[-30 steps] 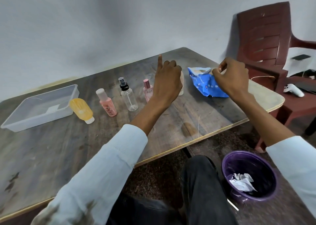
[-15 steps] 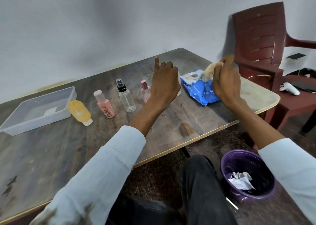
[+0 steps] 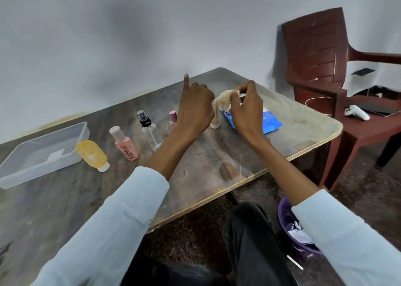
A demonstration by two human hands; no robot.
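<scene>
On the wooden table (image 3: pixel 217 155), my left hand (image 3: pixel 195 110) holds a small beige bottle (image 3: pixel 215 120) upright, with the index finger sticking up and the other fingers curled. Just right of it, my right hand (image 3: pixel 247 110) pinches a pale, crumpled wipe (image 3: pixel 223 97) above the mouth of a blue wipes packet (image 3: pixel 271 124). The wipe hangs close to the top of the beige bottle. Much of the bottle is hidden behind my left hand.
Left of my hands stand a small pink bottle (image 3: pixel 173 116), a clear spray bottle (image 3: pixel 150 131) and a pink bottle (image 3: pixel 124 144); a yellow bottle (image 3: pixel 92 154) lies beside a clear plastic tray (image 3: pixel 43 153). A purple bin (image 3: pixel 303 242) holds crumpled paper on the floor. A brown chair (image 3: pixel 314 57) stands at right.
My right hand has pulled a wipe out of the blue packet and carried it left toward the beige bottle. My left hand has stayed on the bottle.
</scene>
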